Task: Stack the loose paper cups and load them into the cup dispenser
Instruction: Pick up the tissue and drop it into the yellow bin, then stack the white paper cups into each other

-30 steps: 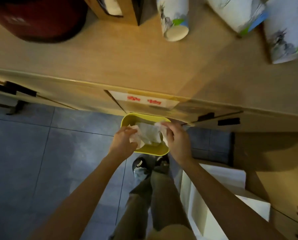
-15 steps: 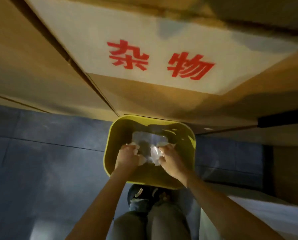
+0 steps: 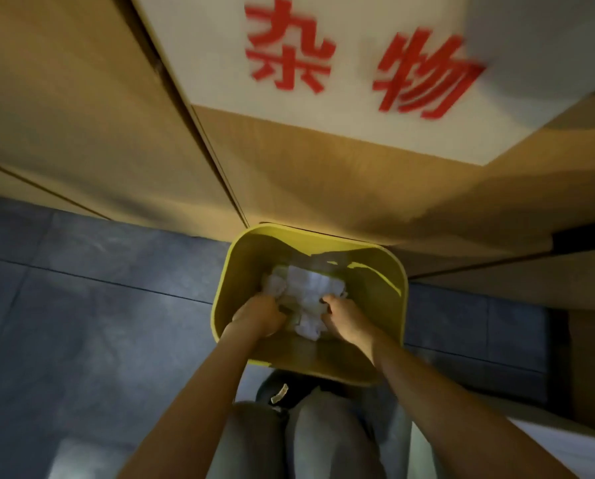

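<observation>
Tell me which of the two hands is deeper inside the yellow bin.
The right hand: its fingers reach further past the crumpled white wrapper in the yellow bin; the left hand grips nearer the bin's near edge.

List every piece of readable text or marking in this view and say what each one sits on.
"杂物": two large red characters, slightly motion-blurred but legible, on the white rectangular paper label stuck to the tan wooden cabinet front.
The yellow plastic bin and the crumpled white wrapping inside it show no legible text.
The small pale tag on the dark shoe is too small to read.
</observation>
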The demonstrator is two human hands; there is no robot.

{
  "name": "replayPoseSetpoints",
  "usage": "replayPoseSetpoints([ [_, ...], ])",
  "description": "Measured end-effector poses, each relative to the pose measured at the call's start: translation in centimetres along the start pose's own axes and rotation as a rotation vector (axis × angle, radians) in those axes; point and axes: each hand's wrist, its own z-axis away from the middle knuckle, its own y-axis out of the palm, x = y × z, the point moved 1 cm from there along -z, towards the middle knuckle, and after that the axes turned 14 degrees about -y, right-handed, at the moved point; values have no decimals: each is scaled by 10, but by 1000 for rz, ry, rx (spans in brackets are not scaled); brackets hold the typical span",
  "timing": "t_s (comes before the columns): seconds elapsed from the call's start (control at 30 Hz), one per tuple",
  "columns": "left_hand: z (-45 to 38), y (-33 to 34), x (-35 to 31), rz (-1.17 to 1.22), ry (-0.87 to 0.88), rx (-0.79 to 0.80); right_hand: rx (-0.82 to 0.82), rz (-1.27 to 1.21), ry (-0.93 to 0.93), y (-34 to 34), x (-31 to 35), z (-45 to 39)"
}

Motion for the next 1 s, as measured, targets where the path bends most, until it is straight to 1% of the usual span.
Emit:
replayPoseSetpoints([
  [0.13,69,-37,-11,72,40,-117,-139,-27,-105,-44,52,48],
  [0.2,111,-61,-19,151,59,-164,-177,-13,-146,-71,83,77],
  [0.3,175,-97,-29,187,101,-221,-235,15,-196,-112,134,130],
  [0.47,292,-151,-54,178,230,-367,-377,10,-270,-176,218,217],
  [0.6,363,-192,-84,247,395,-492,-533,-93,-277,-231,262,270],
  [0.73,415,-231,-127,329,551,-551,-744,-201,-312,-289,286,308],
  [0.8,434,-247,-150,343,605,-571,-818,-238,-306,-314,291,319],
  [0.9,446,-265,-183,362,672,-628,-887,-279,-335,-351,294,328],
  [1.0,446,-278,-209,386,700,-673,-908,-275,-356,-383,291,330],
])
